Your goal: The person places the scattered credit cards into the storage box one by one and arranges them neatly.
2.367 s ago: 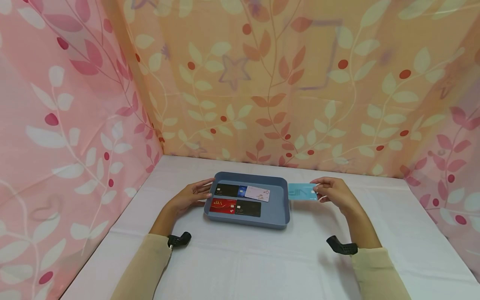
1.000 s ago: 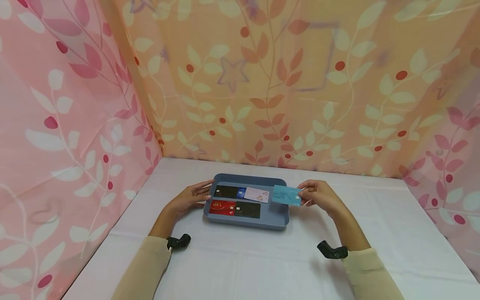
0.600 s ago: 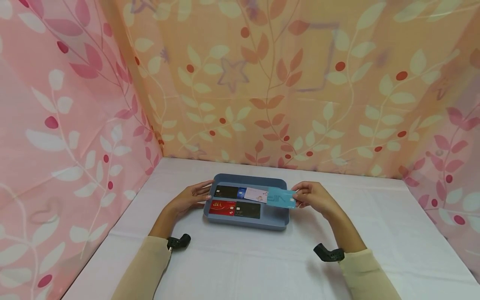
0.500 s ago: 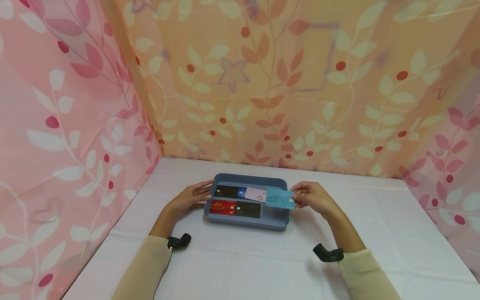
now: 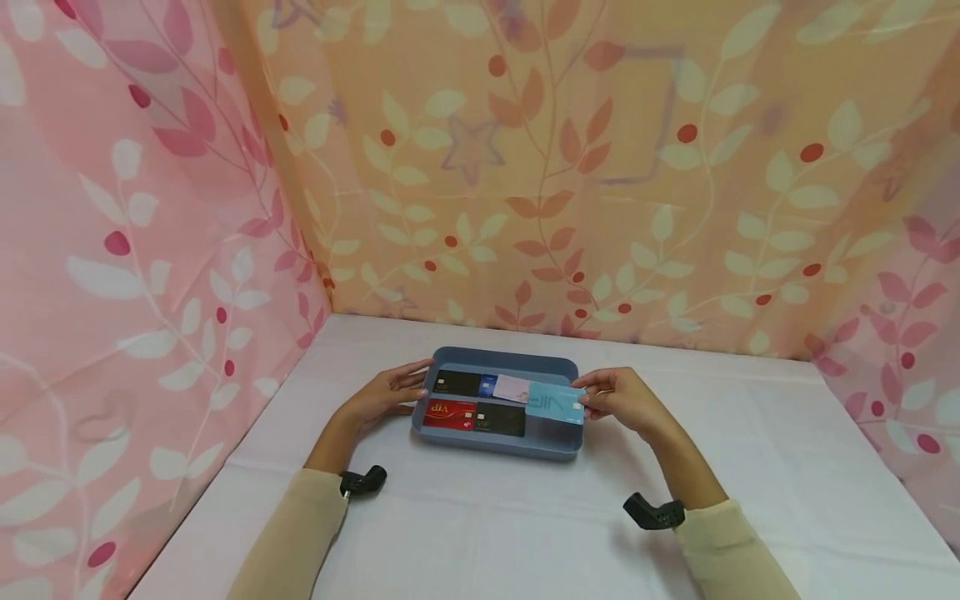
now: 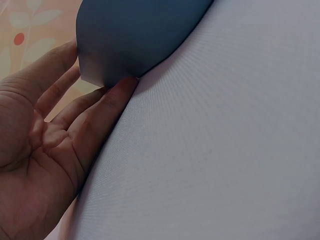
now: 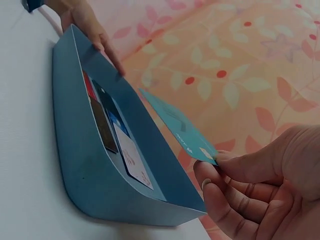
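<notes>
My right hand (image 5: 620, 400) pinches one end of a light blue card (image 7: 177, 125) between thumb and fingertips. The card is tilted above the right part of a blue-grey tray (image 5: 550, 446), apart from its floor. My left hand (image 5: 377, 397) touches the tray's left end with its fingers fairly straight; in the left wrist view those fingers lie against the outer wall. On the tray floor are a black card (image 5: 457, 382), a blue card (image 5: 487, 385) partly hidden under a pale pink card (image 5: 511, 388), a red card (image 5: 448, 414) and another black card (image 5: 501, 419).
The tray stands on a white cloth-covered table (image 5: 480, 517). Behind it hangs an orange leaf-patterned cloth (image 5: 525, 183), with a pink one (image 5: 150, 275) on the left. A black wrist camera (image 5: 363, 481) sits on each wrist.
My right hand has carried the light blue card leftward, from beside the tray's right wall to above its right part. My left hand stays at the tray's left end.
</notes>
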Demonstrator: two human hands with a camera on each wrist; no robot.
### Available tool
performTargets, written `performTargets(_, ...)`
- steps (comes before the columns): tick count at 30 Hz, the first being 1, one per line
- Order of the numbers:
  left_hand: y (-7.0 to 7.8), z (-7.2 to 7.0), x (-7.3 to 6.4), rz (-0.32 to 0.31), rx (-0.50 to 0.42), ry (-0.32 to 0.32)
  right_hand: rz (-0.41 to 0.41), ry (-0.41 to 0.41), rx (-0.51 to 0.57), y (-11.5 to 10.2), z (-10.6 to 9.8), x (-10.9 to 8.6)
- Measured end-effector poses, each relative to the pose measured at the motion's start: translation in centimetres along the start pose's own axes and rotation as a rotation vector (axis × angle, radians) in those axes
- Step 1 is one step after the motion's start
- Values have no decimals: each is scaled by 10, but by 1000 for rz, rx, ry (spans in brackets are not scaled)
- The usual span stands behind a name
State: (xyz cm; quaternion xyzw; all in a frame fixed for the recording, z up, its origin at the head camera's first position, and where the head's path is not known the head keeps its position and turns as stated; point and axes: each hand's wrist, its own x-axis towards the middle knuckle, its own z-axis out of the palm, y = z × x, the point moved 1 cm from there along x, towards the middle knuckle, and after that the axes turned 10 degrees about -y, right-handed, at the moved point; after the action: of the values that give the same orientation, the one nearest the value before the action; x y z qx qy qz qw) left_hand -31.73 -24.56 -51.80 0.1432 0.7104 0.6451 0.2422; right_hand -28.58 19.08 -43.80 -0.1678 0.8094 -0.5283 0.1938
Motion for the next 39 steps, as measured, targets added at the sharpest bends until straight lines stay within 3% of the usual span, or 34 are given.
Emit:
performTargets(20, 0, 1, 0, -8, -4, 11, -25, -69, -135, -19, 5, 17)
performTargets(39, -1, -1, 2, -6, 2, 4, 36, -117, -250, -16, 14, 37)
